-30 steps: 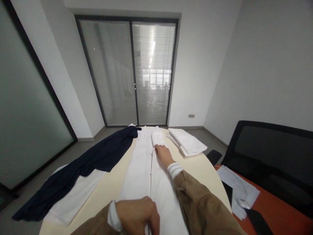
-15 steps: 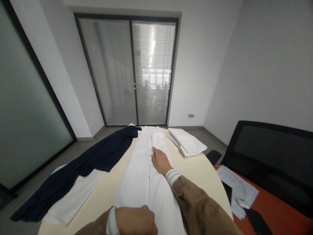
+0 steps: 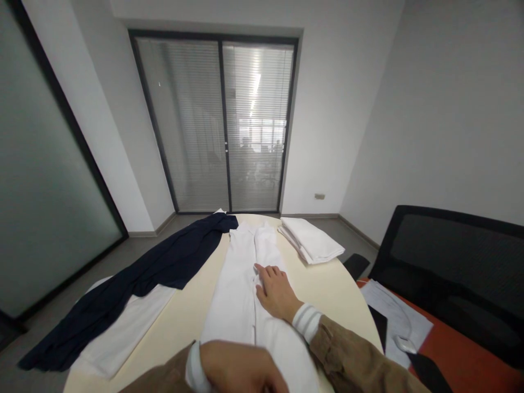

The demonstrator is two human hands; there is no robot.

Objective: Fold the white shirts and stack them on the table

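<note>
A white button-front shirt lies lengthwise on a cream oval table, its placket running toward me. My right hand rests flat on the shirt beside the placket, fingers spread and holding nothing. My left hand is at the bottom of the picture over the shirt's near part, blurred, with its fingers cut off by the frame edge. A navy garment lies to the left over a white cloth. A folded white cloth sits at the table's far right.
A black mesh office chair stands at the right beside an orange desk holding papers and a white computer mouse. Behind the table is a glass door with blinds.
My right hand has slid toward me along the shirt. My left hand has shifted right across the shirt's near part. The view has tilted slightly.
</note>
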